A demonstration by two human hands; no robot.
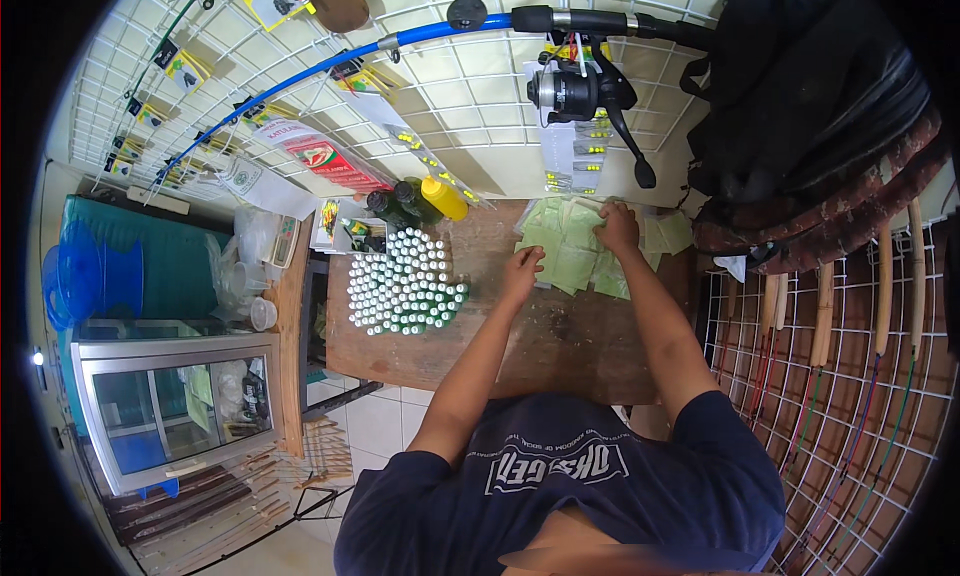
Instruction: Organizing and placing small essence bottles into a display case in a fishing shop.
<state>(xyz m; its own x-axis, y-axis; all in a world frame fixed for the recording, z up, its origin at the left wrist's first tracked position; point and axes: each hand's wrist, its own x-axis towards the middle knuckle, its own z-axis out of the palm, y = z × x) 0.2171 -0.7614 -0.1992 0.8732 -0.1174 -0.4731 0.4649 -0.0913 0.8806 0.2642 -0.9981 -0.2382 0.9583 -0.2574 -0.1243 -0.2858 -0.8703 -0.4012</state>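
Note:
Pale green flat packets in clear plastic lie overlapping on the far part of the wooden table. My right hand is at their far right, its bent fingers closed on the edge of a packet. At the left edge of the packets is my left hand, fingers loosely bent and apart, with nothing visible in it. To the left of my hands stands a tight group of small bottles with white caps, some showing green sides.
Behind the bottles stand a yellow bottle, dark bottles and a small box. A blue fishing rod with a reel crosses the wire grid above. A dark bag hangs at right; a glass case stands at left.

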